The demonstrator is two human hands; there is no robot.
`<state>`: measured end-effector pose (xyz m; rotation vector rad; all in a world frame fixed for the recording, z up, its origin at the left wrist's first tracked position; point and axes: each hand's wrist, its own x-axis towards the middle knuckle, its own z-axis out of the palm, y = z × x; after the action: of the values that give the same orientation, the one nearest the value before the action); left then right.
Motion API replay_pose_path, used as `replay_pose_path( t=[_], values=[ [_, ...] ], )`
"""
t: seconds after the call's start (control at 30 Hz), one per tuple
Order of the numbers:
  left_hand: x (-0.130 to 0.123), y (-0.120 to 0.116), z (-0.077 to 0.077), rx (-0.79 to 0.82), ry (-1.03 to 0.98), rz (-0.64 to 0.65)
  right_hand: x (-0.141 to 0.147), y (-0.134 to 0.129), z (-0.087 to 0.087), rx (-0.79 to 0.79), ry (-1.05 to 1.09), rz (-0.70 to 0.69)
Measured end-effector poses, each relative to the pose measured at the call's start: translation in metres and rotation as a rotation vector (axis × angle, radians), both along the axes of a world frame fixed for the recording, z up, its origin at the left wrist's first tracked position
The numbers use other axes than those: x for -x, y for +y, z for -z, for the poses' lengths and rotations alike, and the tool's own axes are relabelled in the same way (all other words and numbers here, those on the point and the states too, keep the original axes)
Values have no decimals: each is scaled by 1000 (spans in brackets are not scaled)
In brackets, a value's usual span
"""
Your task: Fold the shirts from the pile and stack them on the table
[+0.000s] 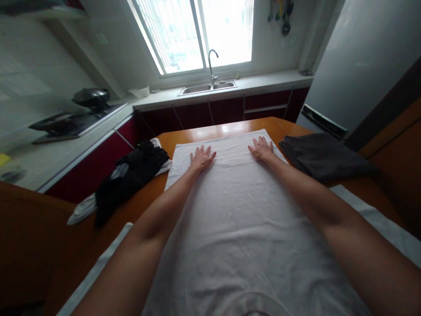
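A white shirt (237,197) lies spread over the wooden table (272,125), its far edge near the table's back and its round neckline at the bottom of the view. My left hand (201,159) rests flat on the cloth near the far left corner, fingers spread. Near the far right corner, my right hand (262,149) also lies flat on it, with the fingers apart. Neither hand grips anything. Soft creases run across the cloth between my forearms, more of them toward the neckline.
Crumpled black clothing (131,175) lies at the table's left, and a folded dark grey cloth (324,156) at its right. Beyond stand a counter with a sink (207,88), a stove with a pan (91,97) and a fridge (358,61).
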<state>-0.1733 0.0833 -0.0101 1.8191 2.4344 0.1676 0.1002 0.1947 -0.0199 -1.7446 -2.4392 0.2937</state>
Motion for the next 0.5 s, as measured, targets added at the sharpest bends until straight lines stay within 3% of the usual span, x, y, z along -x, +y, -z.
replay_pose_path(
  t=[0.1,0.17,0.27,0.37,0.43,0.5],
  values=[
    [-23,-23,-16,-75,14,73,0,-43,-19,-93,106,-60],
    [-45,-55,-26,-95,37,187,-6,-90,-30,-116,150,-165],
    [-82,-131,-37,-88,22,415,-31,-185,-35,-129,161,-395],
    [-111,-223,-32,-50,-48,660,-71,-282,-24,-81,148,-574],
    [-123,-275,-22,-12,-83,778,-97,-330,-12,-43,136,-646],
    [-130,-309,-13,18,-97,866,-116,-357,-5,1,118,-710]
  ],
)
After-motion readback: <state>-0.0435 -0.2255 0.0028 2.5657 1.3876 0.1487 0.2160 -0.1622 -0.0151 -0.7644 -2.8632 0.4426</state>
